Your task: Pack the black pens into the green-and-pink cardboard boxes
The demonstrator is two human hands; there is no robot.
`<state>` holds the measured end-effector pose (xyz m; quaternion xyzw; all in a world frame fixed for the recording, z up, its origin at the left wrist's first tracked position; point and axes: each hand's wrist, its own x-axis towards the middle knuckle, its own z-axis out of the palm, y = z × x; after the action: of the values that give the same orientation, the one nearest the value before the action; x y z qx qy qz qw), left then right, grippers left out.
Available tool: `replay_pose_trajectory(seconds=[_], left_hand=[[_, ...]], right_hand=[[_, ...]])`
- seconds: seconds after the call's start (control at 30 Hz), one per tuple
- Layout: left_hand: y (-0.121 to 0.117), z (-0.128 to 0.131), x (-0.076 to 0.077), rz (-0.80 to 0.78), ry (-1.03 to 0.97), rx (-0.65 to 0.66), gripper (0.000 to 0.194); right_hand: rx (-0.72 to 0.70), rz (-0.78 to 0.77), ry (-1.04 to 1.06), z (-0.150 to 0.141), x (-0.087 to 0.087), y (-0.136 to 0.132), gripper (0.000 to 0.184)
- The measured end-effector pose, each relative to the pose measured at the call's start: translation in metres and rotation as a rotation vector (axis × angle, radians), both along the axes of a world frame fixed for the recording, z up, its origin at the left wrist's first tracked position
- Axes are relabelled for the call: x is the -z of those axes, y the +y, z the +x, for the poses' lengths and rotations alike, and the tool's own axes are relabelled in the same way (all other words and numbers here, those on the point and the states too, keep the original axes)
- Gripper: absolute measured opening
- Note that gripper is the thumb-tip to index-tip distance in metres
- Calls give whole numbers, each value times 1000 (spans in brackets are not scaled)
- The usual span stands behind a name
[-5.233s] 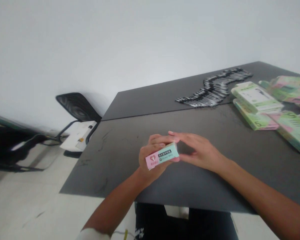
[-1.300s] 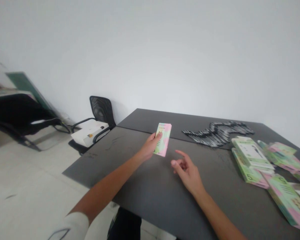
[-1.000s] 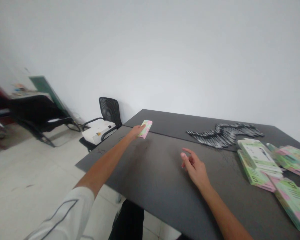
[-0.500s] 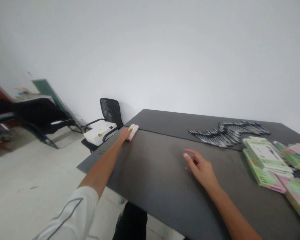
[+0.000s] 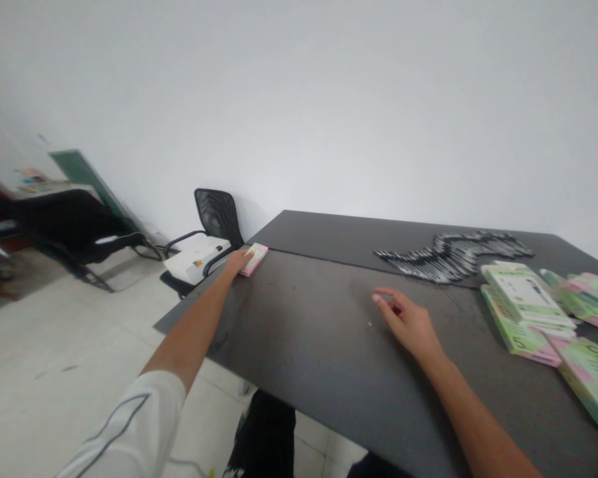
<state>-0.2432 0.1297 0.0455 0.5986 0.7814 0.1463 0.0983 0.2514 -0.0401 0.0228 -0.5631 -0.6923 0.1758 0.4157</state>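
Observation:
My left hand (image 5: 238, 261) is stretched out to the far left of the dark grey table (image 5: 299, 318). Its fingers rest on the near end of a small pink-and-green box (image 5: 255, 259), which lies flat by the seam between the tabletops. My right hand (image 5: 406, 320) lies on the table mid-right, fingers lightly curled and holding nothing. The nearest things to it are a stack of larger green-and-pink boxes (image 5: 525, 309) to the right and a winding row of black-and-white pens (image 5: 453, 260) beyond.
A black mesh chair (image 5: 214, 219) with a white box (image 5: 194, 262) on its seat stands beyond the table's left corner. Further left is a black padded seat (image 5: 70, 226). More green-and-pink boxes (image 5: 585, 295) lie at the right edge.
My left hand has reached further away and to the left, and the small box has gone from held upright to lying flat on the table. My right hand has barely moved.

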Motion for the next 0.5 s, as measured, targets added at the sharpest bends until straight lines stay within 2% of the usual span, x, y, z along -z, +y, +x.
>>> replay_pose_trajectory(seconds=[0.17, 0.37, 0.5], left_hand=[[-6, -14, 2, -12, 38, -24, 39], [-13, -5, 12, 36, 78, -84, 39], [-19, -1, 12, 71, 81, -118, 39]], right_hand=[[1, -1, -13, 3, 3, 3, 56], [31, 9, -26, 8, 4, 6, 61], [83, 22, -38, 11, 0, 7, 67]])
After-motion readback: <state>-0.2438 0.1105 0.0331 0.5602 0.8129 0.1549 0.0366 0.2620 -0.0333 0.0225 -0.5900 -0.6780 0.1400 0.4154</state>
